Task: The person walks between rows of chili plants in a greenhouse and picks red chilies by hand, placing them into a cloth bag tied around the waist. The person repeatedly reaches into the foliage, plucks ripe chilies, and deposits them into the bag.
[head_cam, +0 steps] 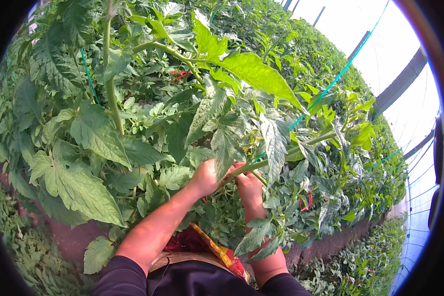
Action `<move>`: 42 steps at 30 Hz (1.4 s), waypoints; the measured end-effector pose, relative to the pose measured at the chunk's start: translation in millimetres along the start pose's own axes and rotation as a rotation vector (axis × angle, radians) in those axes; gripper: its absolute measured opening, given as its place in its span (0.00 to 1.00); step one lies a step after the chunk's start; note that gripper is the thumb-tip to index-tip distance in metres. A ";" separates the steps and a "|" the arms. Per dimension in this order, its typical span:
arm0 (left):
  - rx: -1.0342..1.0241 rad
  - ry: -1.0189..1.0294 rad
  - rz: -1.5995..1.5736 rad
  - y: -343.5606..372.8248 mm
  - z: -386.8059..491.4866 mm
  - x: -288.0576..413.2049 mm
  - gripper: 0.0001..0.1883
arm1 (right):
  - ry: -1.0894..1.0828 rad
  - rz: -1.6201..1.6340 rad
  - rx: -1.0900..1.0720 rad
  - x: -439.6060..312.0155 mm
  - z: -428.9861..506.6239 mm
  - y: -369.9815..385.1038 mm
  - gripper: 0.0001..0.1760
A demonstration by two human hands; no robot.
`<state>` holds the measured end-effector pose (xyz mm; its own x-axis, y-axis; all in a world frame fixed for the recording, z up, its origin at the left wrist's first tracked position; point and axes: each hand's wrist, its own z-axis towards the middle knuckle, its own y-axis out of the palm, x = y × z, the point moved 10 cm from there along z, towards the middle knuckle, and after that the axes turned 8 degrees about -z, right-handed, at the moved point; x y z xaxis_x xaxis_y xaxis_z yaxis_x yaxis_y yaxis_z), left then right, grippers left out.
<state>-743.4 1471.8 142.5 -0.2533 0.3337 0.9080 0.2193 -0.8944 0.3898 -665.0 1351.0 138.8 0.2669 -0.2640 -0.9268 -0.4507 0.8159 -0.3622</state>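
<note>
Both my hands meet at a thick green tomato stem (294, 151) that slants up to the right. My left hand (206, 178) is closed on the near side, its fingertips partly behind a hanging tomato leaf (225, 146). My right hand (249, 185) is just under the stem, fingers bent and close to my left fingertips. A bit of red shows between the hands, too small to name. A teal string (329, 87) comes down from the upper right to the stem beside my fingers. Yellow tomato flowers (252, 145) hang just above. What my fingers hold is hidden.
An upright tomato stem (111, 92) and broad leaves (87, 188) stand at the left. A red and yellow bag (222, 251) with red contents is at my waist. Red ties (308, 199) show among dense plants. Bare soil (72, 236) lies below, and greenhouse framing (401, 83) is at right.
</note>
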 end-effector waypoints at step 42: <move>-0.096 0.513 0.820 59.0 -96.3 66.1 0.16 | -0.388 -0.373 0.098 -97.3 -121.7 -19.4 0.10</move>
<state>-837.9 1412.3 210.8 -0.4410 -0.5540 0.7061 0.4391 -0.8193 -0.3686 -785.9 1298.2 224.0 0.6965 -0.3505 -0.6262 -0.1890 0.7522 -0.6312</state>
